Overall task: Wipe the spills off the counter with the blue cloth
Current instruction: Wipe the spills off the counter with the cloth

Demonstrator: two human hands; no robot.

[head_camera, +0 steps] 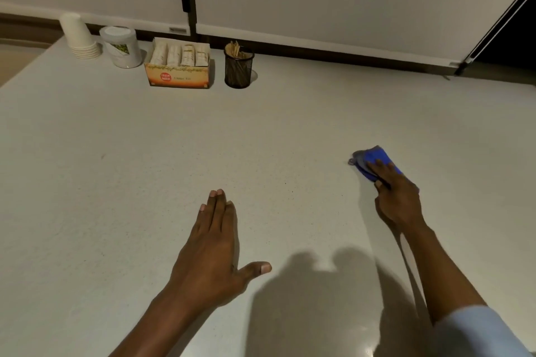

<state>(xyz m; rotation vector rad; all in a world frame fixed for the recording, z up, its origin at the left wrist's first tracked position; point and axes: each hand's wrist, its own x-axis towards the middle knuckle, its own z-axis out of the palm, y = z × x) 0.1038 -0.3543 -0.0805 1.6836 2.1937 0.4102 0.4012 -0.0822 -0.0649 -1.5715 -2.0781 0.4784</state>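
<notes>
The blue cloth (372,158) lies bunched on the pale counter (145,153) at the right, pressed down under my right hand (397,197), whose fingers grip it from behind. Part of the cloth is hidden beneath that hand. My left hand (214,246) rests flat on the counter near the middle, fingers together, thumb spread out to the right, holding nothing. A few tiny dark specks dot the counter between the two hands; no clear spill shows.
Along the back wall stand a stack of white paper cups (79,38), a white lidded canister (121,46), an open box of tea sachets (179,64) and a black mesh holder of wooden stirrers (238,66). The counter's left edge runs diagonally at far left.
</notes>
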